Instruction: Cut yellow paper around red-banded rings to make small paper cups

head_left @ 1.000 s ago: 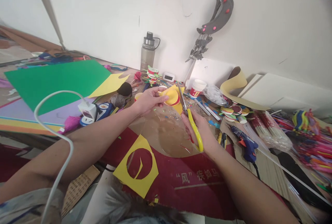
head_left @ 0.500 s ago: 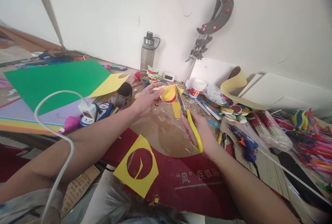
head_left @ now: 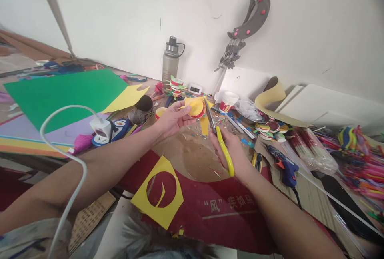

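My left hand pinches a round paper-cup piece with a red rim, which has yellow paper attached around it. Yellow-handled scissors are in my right hand. Their blades point up and away, at the right edge of the yellow paper; whether they touch it I cannot tell. A loose yellow strip shows just below the cup piece. Another round yellow piece lies behind my left wrist. Closer to me, a yellow sheet with a round hole lies on the red board.
A bottle, a small digital clock and a paper cup stand along the wall. To the right lie a glue gun, a utility knife and a phone. A white cable crosses my left arm.
My left hand has shifted slightly and its fingers have turned under the cup piece, tilting the yellow paper. My right hand and the scissors have barely moved.
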Demonstrator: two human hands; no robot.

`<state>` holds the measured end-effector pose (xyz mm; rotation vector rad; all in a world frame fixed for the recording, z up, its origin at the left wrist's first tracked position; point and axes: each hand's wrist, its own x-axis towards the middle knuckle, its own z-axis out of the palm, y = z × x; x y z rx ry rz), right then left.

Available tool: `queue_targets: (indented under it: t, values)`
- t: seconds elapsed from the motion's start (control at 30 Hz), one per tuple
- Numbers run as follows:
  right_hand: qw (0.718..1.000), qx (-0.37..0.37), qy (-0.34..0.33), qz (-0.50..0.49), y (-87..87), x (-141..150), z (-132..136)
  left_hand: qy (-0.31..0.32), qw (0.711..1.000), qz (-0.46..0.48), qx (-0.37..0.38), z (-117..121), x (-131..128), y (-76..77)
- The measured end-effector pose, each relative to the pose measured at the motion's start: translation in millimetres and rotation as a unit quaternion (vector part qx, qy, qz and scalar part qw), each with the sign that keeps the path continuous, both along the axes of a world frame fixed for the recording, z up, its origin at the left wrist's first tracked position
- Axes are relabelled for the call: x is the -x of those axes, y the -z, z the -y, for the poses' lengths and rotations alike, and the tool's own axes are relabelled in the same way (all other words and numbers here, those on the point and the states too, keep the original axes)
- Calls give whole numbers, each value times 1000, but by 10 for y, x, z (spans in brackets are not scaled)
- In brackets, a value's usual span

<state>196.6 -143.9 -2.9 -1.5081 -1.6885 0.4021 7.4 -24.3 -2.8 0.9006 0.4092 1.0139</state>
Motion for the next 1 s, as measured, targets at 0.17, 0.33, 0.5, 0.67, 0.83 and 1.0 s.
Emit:
queue_targets:
  t: [0.17,0.33,0.5,0.67,0.83,1.0]
  values:
    - [999,20,-23,-14,1,-19,-29,14,998,-31,-59,-42,0,52]
    - [999,11,-17,-26,26,-22,-50,28,993,-51,-101,-48,2,61]
    - [999,18,-23,-35,-22,-15,-11,37,993,-50,-105,-76,34,19]
    - [999,24,-20,-39,-21,-7,2,15,994,-43,-96,-97,47,-5]
    - [998,30,-23,-43,-17,-8,8,-20,998,-26,-59,-100,39,-8]
    - [998,47,-29,-43,16,-8,24,-48,999,-11,-10,-94,16,-13]
